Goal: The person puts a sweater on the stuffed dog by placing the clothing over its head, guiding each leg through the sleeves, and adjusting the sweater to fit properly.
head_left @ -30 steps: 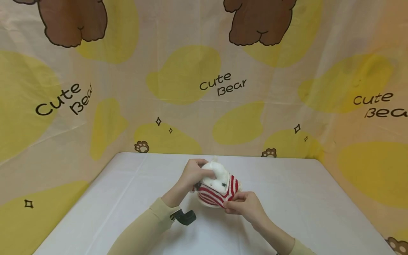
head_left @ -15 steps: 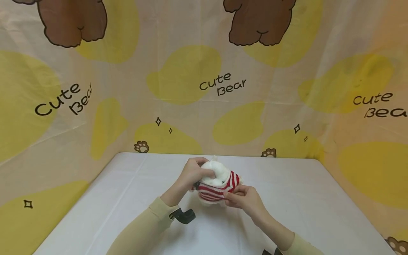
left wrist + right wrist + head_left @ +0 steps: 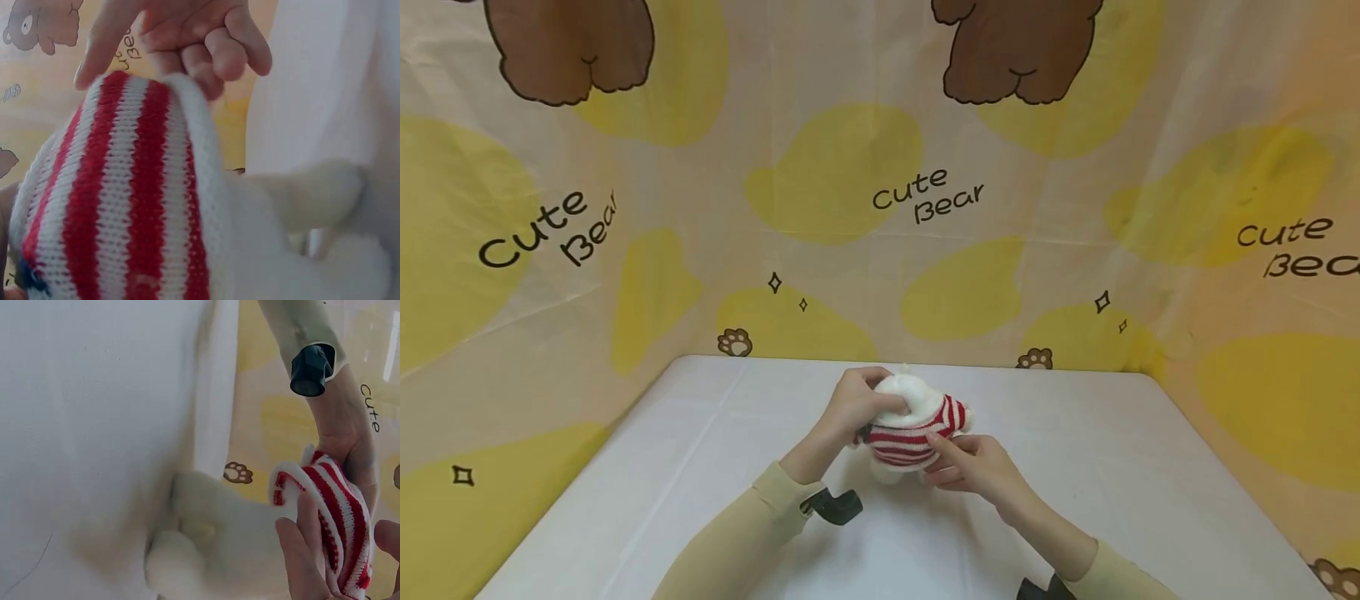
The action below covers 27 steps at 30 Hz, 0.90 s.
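Note:
A white plush toy (image 3: 910, 400) wears a red-and-white striped knitted garment (image 3: 904, 446), which wraps round it below its rounded top. My left hand (image 3: 857, 408) grips the toy from the left, with the thumb pressed into the white plush. At the garment's lower right edge is my right hand (image 3: 973, 471), its thumb against the stripes. In the left wrist view, the right hand's fingers (image 3: 225, 53) are loosely spread beside the knit's white border. The right wrist view shows the knit between that hand's thumb and fingers (image 3: 300, 550), and pale stubby plush limbs (image 3: 181, 569) hanging toward the table.
A white-covered table (image 3: 760, 533) lies beneath the hands. Behind it and at both sides hangs a printed bear curtain (image 3: 820, 183). Black wrist mounts (image 3: 837, 507) stick out from the sleeves near the table surface.
The garment's edge has moved up over the toy, covering a white patch with a dark spot. My right hand has risen slightly and loosened its pinch on the knit. The left hand keeps its grip.

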Each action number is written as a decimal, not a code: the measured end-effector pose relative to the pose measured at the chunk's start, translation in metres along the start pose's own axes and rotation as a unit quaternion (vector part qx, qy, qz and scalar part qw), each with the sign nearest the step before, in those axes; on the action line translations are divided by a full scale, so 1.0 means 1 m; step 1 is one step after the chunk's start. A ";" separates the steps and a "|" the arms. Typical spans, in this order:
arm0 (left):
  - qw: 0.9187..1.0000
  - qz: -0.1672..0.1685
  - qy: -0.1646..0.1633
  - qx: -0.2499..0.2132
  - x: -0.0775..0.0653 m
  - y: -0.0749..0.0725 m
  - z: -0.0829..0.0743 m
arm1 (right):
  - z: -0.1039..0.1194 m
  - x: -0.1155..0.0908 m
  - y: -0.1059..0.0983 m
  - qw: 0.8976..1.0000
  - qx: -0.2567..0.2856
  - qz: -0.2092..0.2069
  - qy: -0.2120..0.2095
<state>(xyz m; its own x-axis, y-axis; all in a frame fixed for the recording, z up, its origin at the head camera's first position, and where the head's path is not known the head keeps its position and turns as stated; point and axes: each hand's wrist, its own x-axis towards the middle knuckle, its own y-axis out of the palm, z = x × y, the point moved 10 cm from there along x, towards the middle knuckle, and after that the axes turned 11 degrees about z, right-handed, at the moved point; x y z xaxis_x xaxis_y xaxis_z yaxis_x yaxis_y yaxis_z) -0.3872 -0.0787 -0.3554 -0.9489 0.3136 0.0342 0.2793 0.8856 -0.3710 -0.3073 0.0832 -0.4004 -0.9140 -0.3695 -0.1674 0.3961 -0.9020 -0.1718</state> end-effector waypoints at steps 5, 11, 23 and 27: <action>1.000 -0.001 0.013 0.002 0.000 0.001 -0.003 | 0.004 0.003 0.002 1.000 0.026 -0.001 -0.006; 1.000 -0.005 0.017 0.024 -0.002 0.000 -0.005 | 0.004 0.009 -0.001 0.999 0.046 -0.014 -0.009; 0.999 -0.013 0.002 0.030 0.004 -0.001 -0.004 | 0.004 -0.003 -0.003 0.996 0.079 -0.036 -0.034; 1.000 -0.016 -0.005 0.020 0.004 0.000 -0.001 | 0.000 -0.007 -0.002 0.997 0.063 -0.026 -0.029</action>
<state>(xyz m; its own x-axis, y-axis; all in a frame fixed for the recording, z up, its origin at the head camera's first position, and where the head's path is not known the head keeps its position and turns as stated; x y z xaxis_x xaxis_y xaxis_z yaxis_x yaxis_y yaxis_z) -0.3911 -0.0767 -0.3542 -0.9589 0.2812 0.0373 0.2426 0.8810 -0.4062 -0.3017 0.0875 -0.3987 -0.9383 -0.3299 -0.1043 0.3365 -0.9401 -0.0541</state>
